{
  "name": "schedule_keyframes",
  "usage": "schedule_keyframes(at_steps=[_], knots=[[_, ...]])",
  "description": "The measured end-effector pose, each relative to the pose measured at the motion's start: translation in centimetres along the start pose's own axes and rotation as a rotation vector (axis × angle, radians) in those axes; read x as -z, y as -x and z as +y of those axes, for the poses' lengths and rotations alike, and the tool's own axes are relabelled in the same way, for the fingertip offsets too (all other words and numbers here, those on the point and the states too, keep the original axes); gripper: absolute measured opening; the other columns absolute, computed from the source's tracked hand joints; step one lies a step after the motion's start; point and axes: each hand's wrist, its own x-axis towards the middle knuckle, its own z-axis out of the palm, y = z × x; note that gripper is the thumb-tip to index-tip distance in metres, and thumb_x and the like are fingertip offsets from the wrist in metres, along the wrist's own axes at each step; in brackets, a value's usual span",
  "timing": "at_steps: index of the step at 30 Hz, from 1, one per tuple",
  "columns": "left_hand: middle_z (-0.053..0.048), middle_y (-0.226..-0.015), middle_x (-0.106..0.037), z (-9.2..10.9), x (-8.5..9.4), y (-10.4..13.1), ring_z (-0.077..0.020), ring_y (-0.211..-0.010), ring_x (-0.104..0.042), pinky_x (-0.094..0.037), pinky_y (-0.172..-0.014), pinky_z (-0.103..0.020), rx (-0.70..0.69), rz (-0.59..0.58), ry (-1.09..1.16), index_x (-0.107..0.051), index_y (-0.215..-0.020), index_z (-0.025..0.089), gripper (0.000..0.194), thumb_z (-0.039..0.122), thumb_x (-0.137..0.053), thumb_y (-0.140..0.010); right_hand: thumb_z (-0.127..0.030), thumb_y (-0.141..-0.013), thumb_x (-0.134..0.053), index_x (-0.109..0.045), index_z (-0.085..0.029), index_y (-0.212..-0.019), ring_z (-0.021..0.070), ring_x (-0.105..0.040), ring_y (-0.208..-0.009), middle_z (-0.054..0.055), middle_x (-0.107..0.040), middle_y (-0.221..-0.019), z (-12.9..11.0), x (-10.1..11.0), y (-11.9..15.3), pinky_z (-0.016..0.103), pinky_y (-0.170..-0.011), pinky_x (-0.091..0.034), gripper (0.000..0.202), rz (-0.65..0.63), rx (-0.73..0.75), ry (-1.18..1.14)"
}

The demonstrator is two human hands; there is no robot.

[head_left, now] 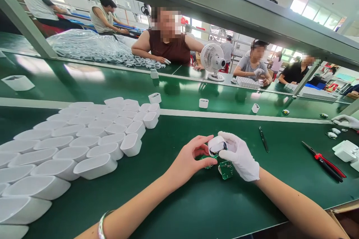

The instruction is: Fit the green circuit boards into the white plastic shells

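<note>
Between my two hands is a white rounded housing (217, 144) with dark parts showing at its open lower side. My bare left hand (193, 158) grips it from the left, fingers behind and thumb below. My right hand (238, 155), in a white glove, pinches its right side. Below the housing, a green circuit board (226, 169) sits near the gloved fingers, and part of another green board (207, 163) shows by my left thumb. Whether the boards are joined to the housing I cannot make out.
Many white housings (95, 165) cover the left of the green table (174, 201). Black tweezers (263, 139) and red-black pliers (325, 162) lie at right, near more white housings (345, 151). Single housings stand along the belt (179, 97). A fan (213, 59) and several people are beyond.
</note>
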Motion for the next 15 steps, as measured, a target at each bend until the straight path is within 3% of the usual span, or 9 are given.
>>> schedule_keyframes(at_steps=[6,9,15], knots=[[-0.004,-0.098,-0.057,0.78,-0.69,0.18,-0.0203,-0.093,-0.056,-0.051,-0.084,-0.036,0.093,0.038,0.199,-0.063,-0.109,0.017,0.048,0.027,-0.074,-0.063,-0.033,-0.055,-0.080,-0.059,-0.019,-0.101,0.0225,-0.065,-0.089,0.006,-0.068,-0.094,0.59,-0.56,0.34,0.041,-0.082,-0.052,0.053,0.084,0.030,0.062],[-0.006,-0.103,-0.061,0.97,-0.86,0.37,-0.0228,-0.099,-0.056,-0.049,-0.086,-0.037,0.168,0.048,0.261,-0.061,-0.111,0.016,0.051,0.027,-0.074,-0.063,-0.030,-0.055,-0.080,-0.058,-0.020,-0.099,0.0219,-0.065,-0.087,0.006,-0.068,-0.092,0.63,-0.78,0.44,0.040,-0.081,-0.053,0.051,0.106,0.033,0.068],[-0.009,-0.108,-0.063,0.60,-0.55,0.23,-0.0250,-0.102,-0.056,-0.046,-0.093,-0.042,0.127,0.131,0.233,-0.059,-0.112,0.014,0.058,0.021,-0.077,-0.057,-0.023,-0.053,-0.081,-0.057,-0.020,-0.100,0.0214,-0.065,-0.091,0.006,-0.068,-0.096,-0.05,-0.22,0.22,0.039,-0.081,-0.053,0.052,-0.032,-0.039,0.061]])
